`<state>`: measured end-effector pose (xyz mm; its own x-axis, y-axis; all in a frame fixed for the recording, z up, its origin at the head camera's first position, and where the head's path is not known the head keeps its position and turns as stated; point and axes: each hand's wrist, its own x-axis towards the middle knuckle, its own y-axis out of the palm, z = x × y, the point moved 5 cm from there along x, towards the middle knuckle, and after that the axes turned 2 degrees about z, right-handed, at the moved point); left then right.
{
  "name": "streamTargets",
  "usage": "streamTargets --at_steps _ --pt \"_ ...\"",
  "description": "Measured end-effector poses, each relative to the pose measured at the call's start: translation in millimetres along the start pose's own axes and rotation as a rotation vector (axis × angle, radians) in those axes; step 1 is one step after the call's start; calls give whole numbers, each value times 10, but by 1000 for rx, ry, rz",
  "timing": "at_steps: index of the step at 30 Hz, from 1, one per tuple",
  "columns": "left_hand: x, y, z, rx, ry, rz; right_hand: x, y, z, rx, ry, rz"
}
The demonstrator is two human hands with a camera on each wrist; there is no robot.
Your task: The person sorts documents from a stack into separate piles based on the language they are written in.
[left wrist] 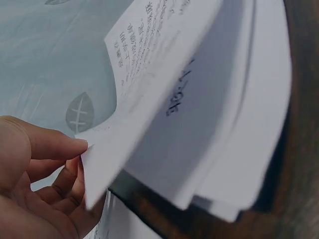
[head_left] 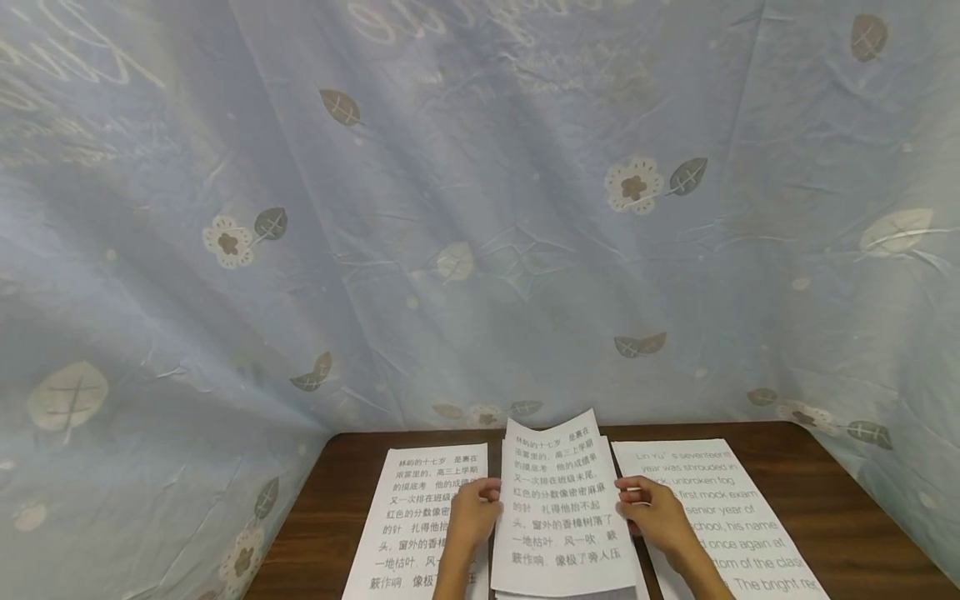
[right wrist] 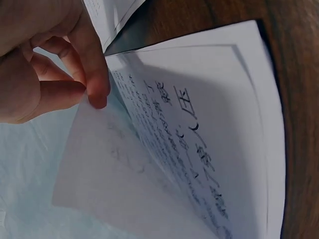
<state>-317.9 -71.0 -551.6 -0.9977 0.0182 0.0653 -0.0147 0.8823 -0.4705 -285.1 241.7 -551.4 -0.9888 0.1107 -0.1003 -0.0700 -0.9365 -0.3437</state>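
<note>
Both hands hold up a white sheet of paper point(head_left: 558, 517) printed with large Chinese characters, above the middle stack of paper point(right wrist: 244, 124). At the sheet's left edge my left hand point(head_left: 474, 512) pinches it between thumb and fingers; the left wrist view shows this hand point(left wrist: 45, 174) close. My right hand point(head_left: 660, 512) pinches the right edge, and in the right wrist view the thumb and forefinger of that hand point(right wrist: 60, 64) meet on the paper. The lifted sheet bends, its top edge curving. Printed text shows on the page beneath it.
To the left lies a stack of Chinese-text pages point(head_left: 405, 517), partly behind my left arm. On the right is a page of English text point(head_left: 742, 517), partly covered by my right arm. All rest on a dark brown wooden table point(head_left: 847, 533). A pale blue patterned cloth point(head_left: 480, 208) hangs behind.
</note>
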Motion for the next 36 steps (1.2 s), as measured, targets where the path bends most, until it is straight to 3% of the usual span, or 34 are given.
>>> streamTargets --at_steps 18,23,31,36 --pt "-23 -144 -15 -199 -73 -6 28 0 -112 264 77 96" --pt "-23 -163 14 -270 -102 31 37 4 -156 335 95 133" --pt "-13 -181 94 -443 -143 125 29 17 -155 517 83 283" --pt "-3 -202 121 -517 -178 148 28 32 -164 592 89 334"
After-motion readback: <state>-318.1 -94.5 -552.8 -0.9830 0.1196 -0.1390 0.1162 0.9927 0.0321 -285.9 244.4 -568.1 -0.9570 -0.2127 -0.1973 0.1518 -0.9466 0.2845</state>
